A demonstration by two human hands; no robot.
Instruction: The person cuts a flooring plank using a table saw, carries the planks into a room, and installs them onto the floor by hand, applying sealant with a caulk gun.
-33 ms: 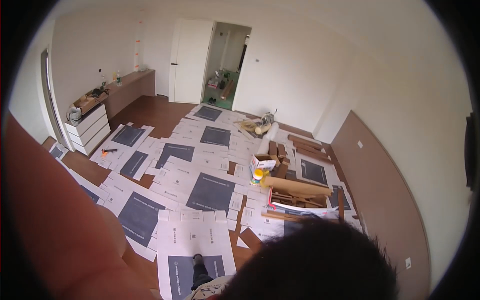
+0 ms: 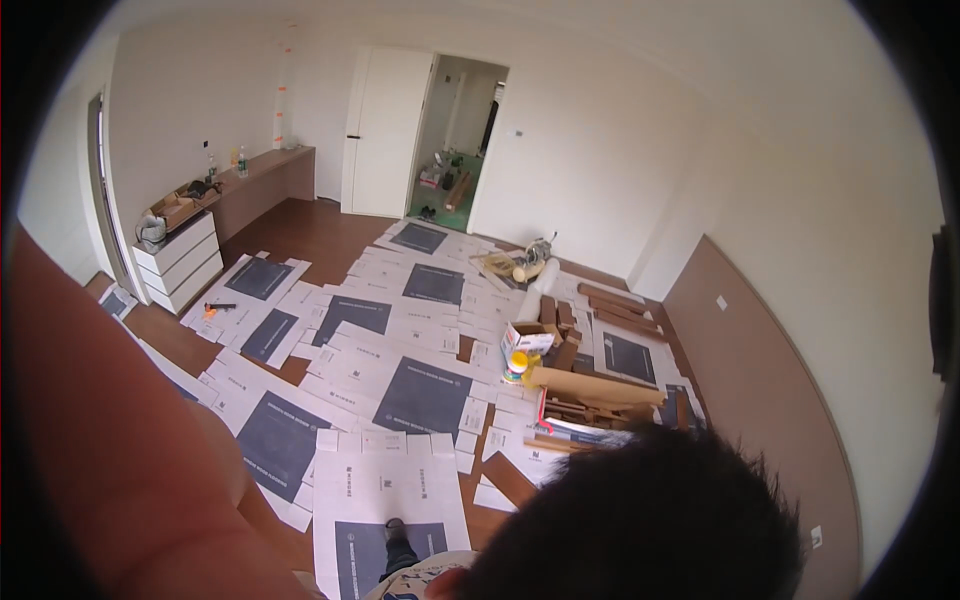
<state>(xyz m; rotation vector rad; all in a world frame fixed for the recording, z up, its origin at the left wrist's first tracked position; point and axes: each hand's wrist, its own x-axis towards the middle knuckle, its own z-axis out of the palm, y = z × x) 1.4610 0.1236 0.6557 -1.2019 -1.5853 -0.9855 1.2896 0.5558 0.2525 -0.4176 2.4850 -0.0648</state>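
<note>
One blurred hand [image 2: 120, 430], apparently your left, looms at near left with its grip impossible to tell, so ease it farther left to view clearly the dark-panelled cardboard sheet [image 2: 281, 445] on the brown floor [image 2: 305, 226] to its right.

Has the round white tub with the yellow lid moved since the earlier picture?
No: against the long brown wall panel on the right, the tub keeps its place; both merely sit slightly lower in the picture.
</note>
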